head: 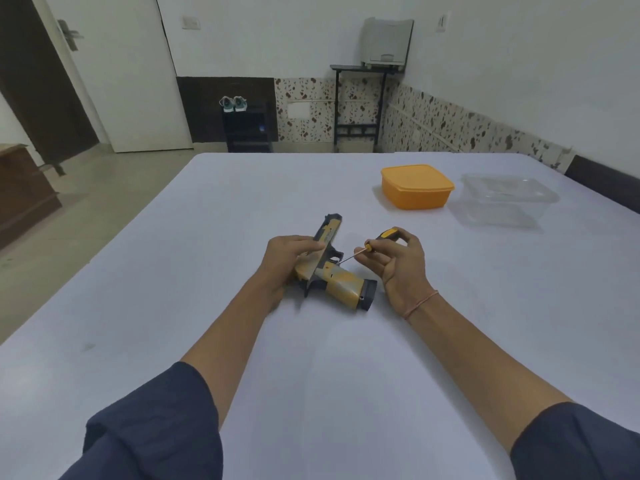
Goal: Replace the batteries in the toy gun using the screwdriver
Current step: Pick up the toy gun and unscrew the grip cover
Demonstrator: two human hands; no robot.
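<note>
Head view: the left hand [289, 263] is gripping the toy gun [332, 271] lying mid-table [173, 271], while the right hand [398, 268] is pinching the screwdriver [372, 245], its tip touching the gun. Farther right are sitting an orange box [417, 186] and a clear tub [505, 200].

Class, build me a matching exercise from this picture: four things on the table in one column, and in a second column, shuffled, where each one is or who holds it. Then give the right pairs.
Column one:
1. toy gun
2. screwdriver
3. orange box
4. clear container

Column two:
A. farthest right on the table, lid off
B. held in the right hand
C. lidded, left of the clear one
D. steadied on the table by the left hand

Pairs: 1-D, 2-B, 3-C, 4-A
</note>
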